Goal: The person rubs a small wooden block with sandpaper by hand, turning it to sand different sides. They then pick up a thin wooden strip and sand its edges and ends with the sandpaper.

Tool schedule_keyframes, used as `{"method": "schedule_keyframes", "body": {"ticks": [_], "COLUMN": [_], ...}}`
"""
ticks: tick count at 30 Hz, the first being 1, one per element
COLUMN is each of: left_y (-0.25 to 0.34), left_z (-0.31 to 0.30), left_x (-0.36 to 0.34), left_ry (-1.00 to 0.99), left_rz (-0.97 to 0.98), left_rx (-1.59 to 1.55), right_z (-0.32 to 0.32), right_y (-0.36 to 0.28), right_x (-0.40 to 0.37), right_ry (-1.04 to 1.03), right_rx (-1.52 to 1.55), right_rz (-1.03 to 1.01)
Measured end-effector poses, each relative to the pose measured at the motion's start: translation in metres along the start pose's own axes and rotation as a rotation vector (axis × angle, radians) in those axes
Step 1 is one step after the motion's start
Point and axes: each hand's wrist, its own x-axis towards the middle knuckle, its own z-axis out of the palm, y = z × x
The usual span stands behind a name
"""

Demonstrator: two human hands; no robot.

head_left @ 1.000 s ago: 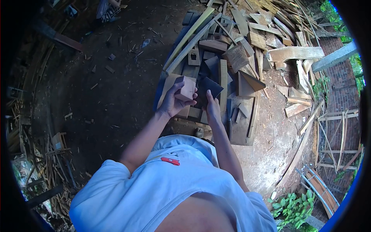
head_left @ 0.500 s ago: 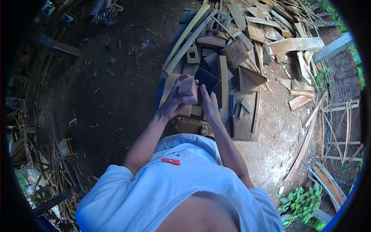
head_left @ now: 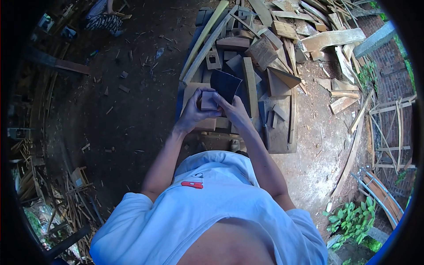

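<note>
A small squared wooden block (head_left: 209,101) is gripped in my left hand (head_left: 191,115), its fingers wrapped round the far and near sides. My right hand (head_left: 236,112) is closed on a dark, slightly curled sheet of sandpaper (head_left: 225,85), which sticks up beyond the fingers. The right thumb reaches over to the block's right side, so both hands meet at it. Part of the sandpaper is hidden behind the right hand. Below and beyond lies the low workbench (head_left: 279,140), with a dark long-handled tool (head_left: 266,132) right of my right hand.
Wooden offcuts crowd the bench, including a long narrow strip (head_left: 250,86) and a block with a square hole (head_left: 213,59). More scrap boards (head_left: 331,39) are heaped at the far right. A leafy plant (head_left: 353,218) grows near right. Another person (head_left: 104,17) is at far left.
My right hand has moved left to the block, bringing the sandpaper along, and its fingers have closed. The block has turned and lowered slightly in my left hand. The view has shifted a little.
</note>
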Motion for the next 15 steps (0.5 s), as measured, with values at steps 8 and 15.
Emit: {"method": "schedule_keyframes", "body": {"ticks": [8,15], "left_y": [-0.008,-0.05], "left_z": [0.007,-0.019], "left_x": [-0.01,0.007], "left_ry": [0.026,0.227], "left_rz": [-0.095,-0.145], "left_rx": [-0.476,-0.641], "right_z": [-0.011,0.01], "right_y": [0.014,-0.008], "right_x": [0.019,-0.009], "right_ry": [0.106,0.223], "right_rx": [-0.008,-0.745], "right_rz": [0.009,-0.536]}}
